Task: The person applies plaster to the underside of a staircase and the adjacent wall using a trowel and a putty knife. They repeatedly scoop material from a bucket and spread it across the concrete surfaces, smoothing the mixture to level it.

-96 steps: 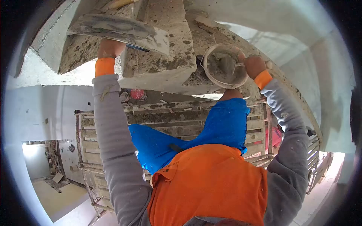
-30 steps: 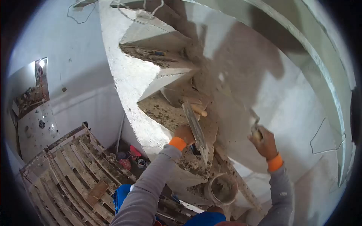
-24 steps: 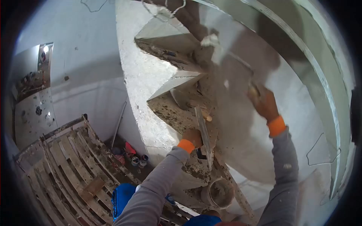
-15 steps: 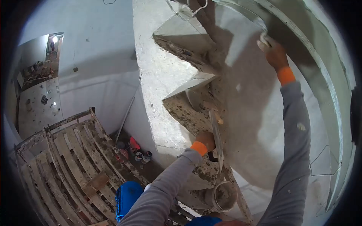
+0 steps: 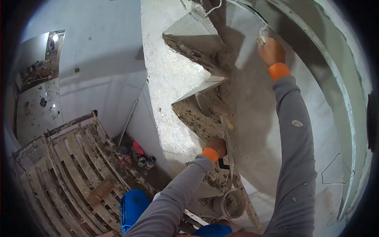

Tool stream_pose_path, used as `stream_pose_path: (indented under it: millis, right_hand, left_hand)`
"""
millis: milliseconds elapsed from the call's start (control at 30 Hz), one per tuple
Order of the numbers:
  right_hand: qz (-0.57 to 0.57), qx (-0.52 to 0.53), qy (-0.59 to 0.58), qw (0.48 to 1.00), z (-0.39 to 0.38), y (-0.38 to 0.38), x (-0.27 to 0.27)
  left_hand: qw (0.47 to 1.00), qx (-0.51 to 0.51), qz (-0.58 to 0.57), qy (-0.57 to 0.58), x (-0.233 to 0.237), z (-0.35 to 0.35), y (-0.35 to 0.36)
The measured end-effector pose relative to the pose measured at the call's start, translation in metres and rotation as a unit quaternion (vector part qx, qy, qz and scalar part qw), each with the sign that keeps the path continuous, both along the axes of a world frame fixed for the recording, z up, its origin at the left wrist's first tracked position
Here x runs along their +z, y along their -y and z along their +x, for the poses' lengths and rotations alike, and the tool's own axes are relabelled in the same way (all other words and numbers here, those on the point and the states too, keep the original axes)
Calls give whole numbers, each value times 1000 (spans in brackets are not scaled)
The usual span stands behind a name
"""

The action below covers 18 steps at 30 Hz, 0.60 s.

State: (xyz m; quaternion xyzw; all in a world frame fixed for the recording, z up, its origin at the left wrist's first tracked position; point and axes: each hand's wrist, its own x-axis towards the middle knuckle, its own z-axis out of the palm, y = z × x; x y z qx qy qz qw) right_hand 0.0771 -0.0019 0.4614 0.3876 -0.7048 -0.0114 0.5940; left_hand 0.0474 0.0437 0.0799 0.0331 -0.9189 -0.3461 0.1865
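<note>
My left hand (image 5: pixel 216 147) is closed round the handle of a long plastering float (image 5: pixel 228 147), which is seen nearly edge-on beside the stair steps. High on the right, my right hand (image 5: pixel 271 51) grips a trowel (image 5: pixel 256 14); its thin blade lies edge-on against the curved wall (image 5: pixel 256 98), and its handle is mostly hidden by my fingers. A pointed trowel (image 5: pixel 203 103) with a wooden handle rests on a rough step, just beyond the float. Below my left hand stands a bucket (image 5: pixel 233 203) with a mortar-coated inside.
Bare concrete stairs (image 5: pixel 158 91) rise through the middle. At lower left lies a slatted wooden platform (image 5: pixel 75 158), near several small cans (image 5: pixel 147 162) on the floor. A bent wire (image 5: pixel 337 181) hangs on the right wall. A blue-clad knee (image 5: pixel 134 207) shows below.
My right hand has moved left and slightly up along the wall with the trowel. The left hand stays round the float, nearly unmoved. The view has shifted slightly.
</note>
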Motion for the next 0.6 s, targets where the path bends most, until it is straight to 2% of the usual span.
stream_pose_path:
  millis: [67, 267, 367, 467, 533, 567, 600]
  right_hand:
    - [3, 31, -7, 1000, 7, -4, 4]
    - [2, 134, 17, 991, 40, -33, 4]
    - [-1, 191, 20, 981, 46, -52, -1]
    - [-2, 219, -27, 975, 34, -69, -7]
    - [-2, 253, -34, 967, 24, -75, -13]
    - [18, 214, -38, 976, 17, -70, -12]
    - [38, 175, -41, 983, 11, -60, -8]
  left_hand:
    - [998, 16, -38, -48, -6, -3, -3]
    - [998, 30, 6, -59, -18, -18, -7]
    - [997, -35, -55, 41, -9, -14, 1]
    - [999, -11, -39, 13, 21, 39, 1]
    - [996, -39, -62, 58, 20, 26, 5]
    - [992, -54, -74, 82, 17, 18, 6]
    - [997, -33, -60, 47, 9, 9, 3]
